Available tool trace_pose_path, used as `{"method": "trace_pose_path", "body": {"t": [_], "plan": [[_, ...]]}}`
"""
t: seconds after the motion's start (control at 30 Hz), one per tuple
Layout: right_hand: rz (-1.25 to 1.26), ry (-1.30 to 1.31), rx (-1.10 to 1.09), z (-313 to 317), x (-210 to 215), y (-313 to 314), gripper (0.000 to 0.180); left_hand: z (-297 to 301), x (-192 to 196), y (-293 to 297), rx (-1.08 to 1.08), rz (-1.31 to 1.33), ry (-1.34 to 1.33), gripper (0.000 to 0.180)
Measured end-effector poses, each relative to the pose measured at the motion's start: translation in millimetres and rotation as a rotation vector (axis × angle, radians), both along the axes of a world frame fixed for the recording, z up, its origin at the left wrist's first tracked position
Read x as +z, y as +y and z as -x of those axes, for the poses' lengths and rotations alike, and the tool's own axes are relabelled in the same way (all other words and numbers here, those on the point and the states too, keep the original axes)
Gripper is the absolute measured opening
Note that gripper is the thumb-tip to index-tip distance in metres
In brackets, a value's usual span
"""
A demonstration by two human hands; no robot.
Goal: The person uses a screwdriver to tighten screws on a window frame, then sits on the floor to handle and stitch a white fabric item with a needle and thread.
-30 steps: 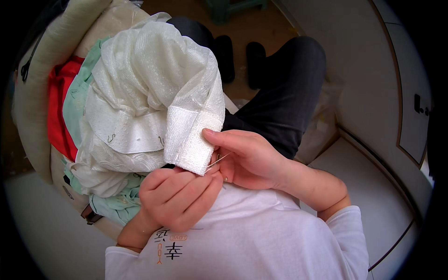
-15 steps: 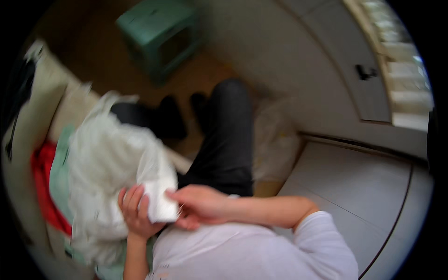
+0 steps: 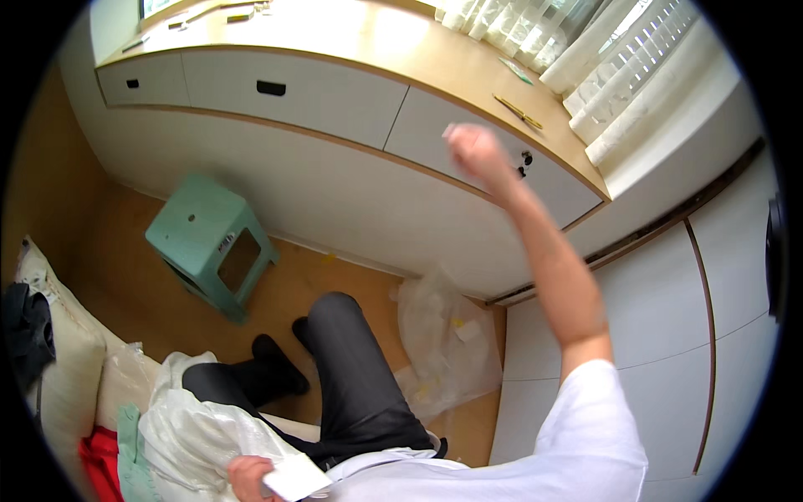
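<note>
Low in the view, my left hand [image 3: 251,477] is closed around a flat white rectangular piece [image 3: 297,478], which may be folded fabric or card. A sheer white cloth [image 3: 201,439] lies over my left thigh and reaches up against that hand. My right arm is stretched forward and up. At its end my right hand [image 3: 479,152] is closed and slightly blurred, in front of the counter's drawers. A small pale bit shows at its fingertips, too small to name. On the counter beyond it lies a slim yellow tool [image 3: 519,111], apart from the hand.
A wooden counter [image 3: 335,29] with white drawers runs under the curtained window. A green-and-white item [image 3: 515,71] lies on it. A green stool [image 3: 201,226] stands on the floor, and a clear plastic bag [image 3: 447,343] lies by the wall. Red cloth [image 3: 100,456] and cushions are at left.
My right hand has left the white piece and swung forward and up toward the counter. My left hand keeps hold of it. The view has tilted up, showing the counter and window.
</note>
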State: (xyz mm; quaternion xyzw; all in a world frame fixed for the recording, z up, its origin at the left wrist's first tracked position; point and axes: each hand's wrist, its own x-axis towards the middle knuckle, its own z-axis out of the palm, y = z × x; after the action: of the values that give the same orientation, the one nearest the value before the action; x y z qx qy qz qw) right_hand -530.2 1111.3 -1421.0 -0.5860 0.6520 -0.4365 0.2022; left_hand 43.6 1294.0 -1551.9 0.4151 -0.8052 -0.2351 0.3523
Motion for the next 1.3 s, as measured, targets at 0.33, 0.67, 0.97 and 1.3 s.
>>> {"method": "trace_pose_path", "body": {"t": [0.33,0.67,0.97,1.3], "plan": [[0.106,-0.014,-0.647,146,68,-98,0.033,14,-5,6,-0.052,-0.130,-0.007,0.030],[-0.734,-0.181,0.904,-215,-94,137,0.053,31,7,-45,0.077,-0.397,0.256,0.048],[-0.686,-1.588,0.159,-388,-171,190,0.050,28,12,-34,0.270,-0.072,0.150,0.062],[-0.603,-1.447,0.290,-411,-140,204,0.036,7,2,38,0.273,-0.401,0.320,0.018]]}}
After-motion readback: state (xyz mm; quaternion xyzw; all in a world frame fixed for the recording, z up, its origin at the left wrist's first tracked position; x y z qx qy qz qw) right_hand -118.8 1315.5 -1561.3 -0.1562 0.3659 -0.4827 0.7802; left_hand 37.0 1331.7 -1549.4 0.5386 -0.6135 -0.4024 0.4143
